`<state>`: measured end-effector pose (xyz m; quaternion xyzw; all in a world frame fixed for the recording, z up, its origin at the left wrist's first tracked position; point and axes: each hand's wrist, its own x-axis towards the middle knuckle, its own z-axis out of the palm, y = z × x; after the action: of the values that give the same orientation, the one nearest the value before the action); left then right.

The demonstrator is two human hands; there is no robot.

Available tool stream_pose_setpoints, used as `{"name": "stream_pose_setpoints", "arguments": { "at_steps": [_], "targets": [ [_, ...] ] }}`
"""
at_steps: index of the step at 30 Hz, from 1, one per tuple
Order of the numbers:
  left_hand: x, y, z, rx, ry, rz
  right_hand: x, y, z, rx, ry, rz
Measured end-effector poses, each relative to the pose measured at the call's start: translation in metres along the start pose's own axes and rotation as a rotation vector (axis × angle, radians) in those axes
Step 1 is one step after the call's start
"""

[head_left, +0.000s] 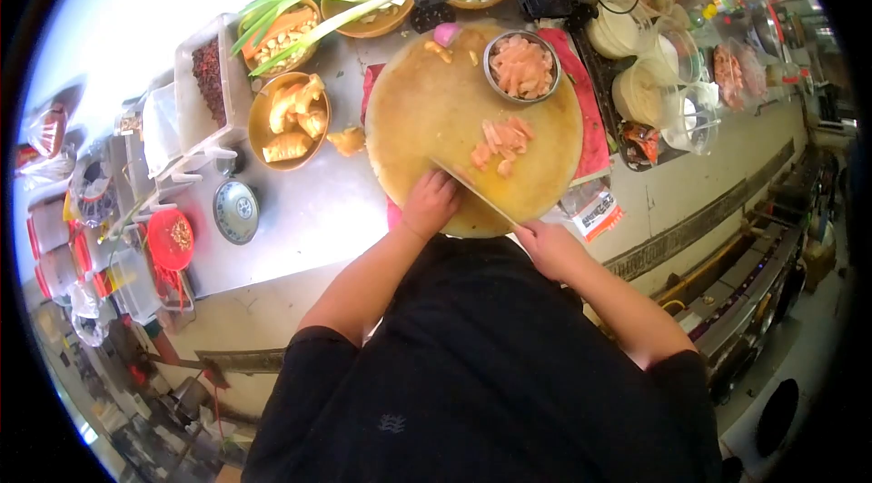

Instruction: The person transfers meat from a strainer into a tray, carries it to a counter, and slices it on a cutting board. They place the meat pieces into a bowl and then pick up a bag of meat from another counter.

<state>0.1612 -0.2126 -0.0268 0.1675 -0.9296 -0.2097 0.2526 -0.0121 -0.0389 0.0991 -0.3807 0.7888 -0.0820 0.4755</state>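
My right hand is wrapped round the handle of a knife, whose blade points up and left over the round cutting board. Fingers curled, my left hand rests on the board beside the blade tip; what lies under its fingertips is hidden. Pink sliced meat lies in a small pile just beyond the knife. A metal bowl on the board's far right holds more pink slices. Near the far edge are a purple onion piece and small yellowish bits.
Left of the board stand a bowl of ginger, a bin of dried red peppers and a patterned dish. Long scallions lie across bowls behind. Plastic tubs line the right side.
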Motion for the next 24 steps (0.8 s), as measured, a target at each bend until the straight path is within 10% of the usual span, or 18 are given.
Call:
{"name": "stream_pose_setpoints", "arguments": {
  "at_steps": [24],
  "targets": [
    [-0.01,0.004,0.011,-0.069,0.144,-0.116,-0.033,0.032,-0.012,0.072,0.04,0.004]
  ]
}}
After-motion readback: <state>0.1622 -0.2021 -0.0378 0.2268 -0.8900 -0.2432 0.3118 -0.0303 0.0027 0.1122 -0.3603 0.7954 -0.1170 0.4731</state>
